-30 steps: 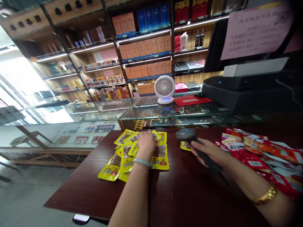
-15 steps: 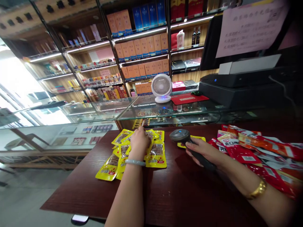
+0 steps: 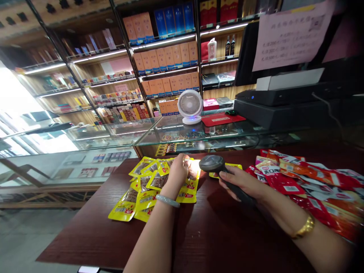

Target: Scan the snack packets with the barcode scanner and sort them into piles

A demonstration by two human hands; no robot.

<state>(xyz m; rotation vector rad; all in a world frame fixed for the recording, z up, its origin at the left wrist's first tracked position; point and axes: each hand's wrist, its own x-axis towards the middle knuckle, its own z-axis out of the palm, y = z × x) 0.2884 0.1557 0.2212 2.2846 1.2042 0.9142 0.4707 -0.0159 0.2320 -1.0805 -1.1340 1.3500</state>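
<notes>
My right hand (image 3: 240, 180) is wrapped round the handle of a black barcode scanner (image 3: 212, 163). Bright light from the scanner falls on a yellow snack packet (image 3: 193, 171) just to its left. My left hand (image 3: 179, 168), with a pale bangle at the wrist, has its fingers closed on that packet's near side; the fingertips are partly hidden. Several more yellow snack packets (image 3: 122, 208) lie in an overlapping pile left of and under this hand. Another yellow packet (image 3: 234, 167) lies behind the scanner, partly covered by it and my right hand.
Red and orange snack packets (image 3: 287, 184) are heaped on the right of the dark wooden table (image 3: 93, 235). Beyond its far edge stands a glass counter (image 3: 156, 132) with a white fan (image 3: 190, 106), a red mat (image 3: 222, 118) and black till equipment (image 3: 264, 113).
My left hand has moved right, off the middle of the yellow pile, to a packet by the scanner. The scanner's light now shines on that packet. My right hand keeps its grip.
</notes>
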